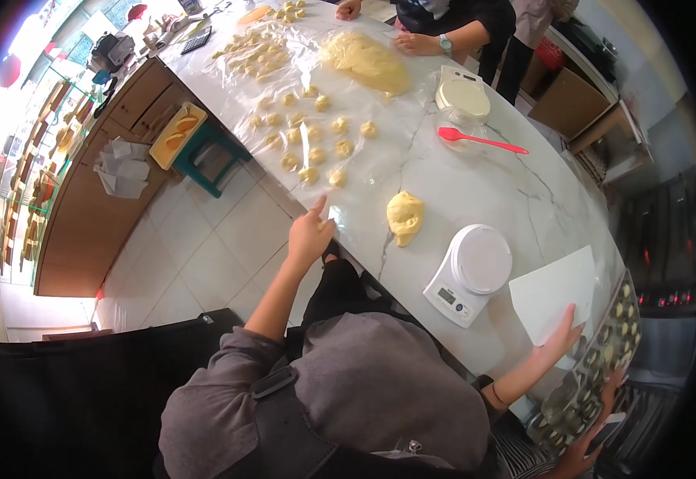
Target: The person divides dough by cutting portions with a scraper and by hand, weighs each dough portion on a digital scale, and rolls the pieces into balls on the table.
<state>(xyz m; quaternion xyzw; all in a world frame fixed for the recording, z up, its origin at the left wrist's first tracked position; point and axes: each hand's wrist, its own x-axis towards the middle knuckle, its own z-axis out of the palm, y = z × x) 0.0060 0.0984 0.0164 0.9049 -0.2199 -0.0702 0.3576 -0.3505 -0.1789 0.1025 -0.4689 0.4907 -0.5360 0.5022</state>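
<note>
My left hand [312,231] is over the near table edge, its index finger stretched toward the small dough balls [337,177] and the other fingers partly curled. I cannot make out anything held in it. A yellow lump of dough [405,217] lies to its right on the marble table. My right hand [559,329] grips the near edge of a white flat sheet [551,291], which lies on or just above the table. Between my hands stands a white digital kitchen scale [467,275] with a round top.
Clear plastic covers more dough balls [264,56] and a large dough mass [365,62]. Beyond are a red spatula [483,141] on a clear bowl [460,124] and a second scale [464,94]. A person's hand [417,44] rests at the far edge. Filled molds [603,351] stand right; a green stool [210,152] left.
</note>
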